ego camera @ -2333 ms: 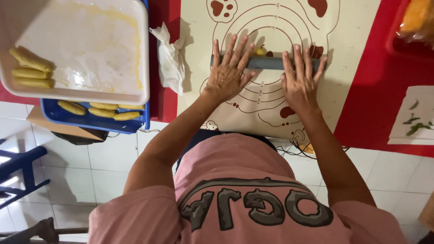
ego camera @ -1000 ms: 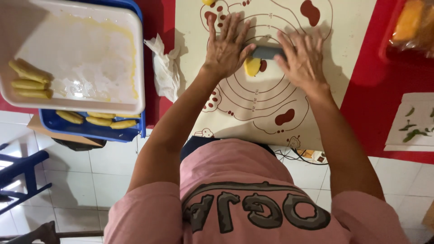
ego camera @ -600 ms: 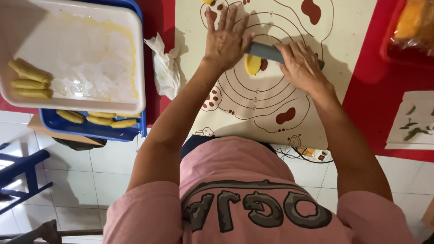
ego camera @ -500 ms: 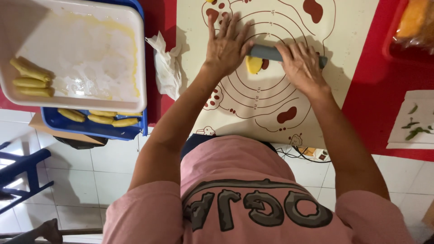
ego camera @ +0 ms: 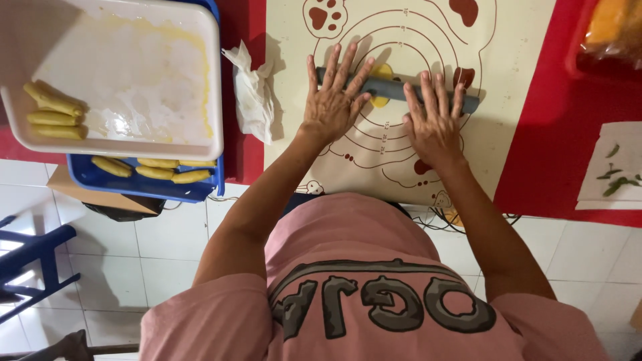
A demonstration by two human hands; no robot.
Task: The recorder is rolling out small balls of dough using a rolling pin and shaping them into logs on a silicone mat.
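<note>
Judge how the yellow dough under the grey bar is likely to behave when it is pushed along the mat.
The yellow dough is probably soft: it shows squashed flat under the grey bar. It likely rolls rather than slides, since the finished pieces in the white tray are log-shaped. With left hand and right hand pressing flat, it seems to need only light force.

- White tray (ego camera: 200,80) at upper left of the frame, smeared with yellow, three yellow dough rolls (ego camera: 50,113) at its left edge.
- Blue tray (ego camera: 147,187) under it, more yellow rolls (ego camera: 154,170) along its front.
- Crumpled white tissue (ego camera: 253,93) just right of the trays, on red table covering (ego camera: 568,147).
- Paper with green leaves (ego camera: 615,177) at right edge.
- White tiled floor (ego camera: 120,267) below.
</note>
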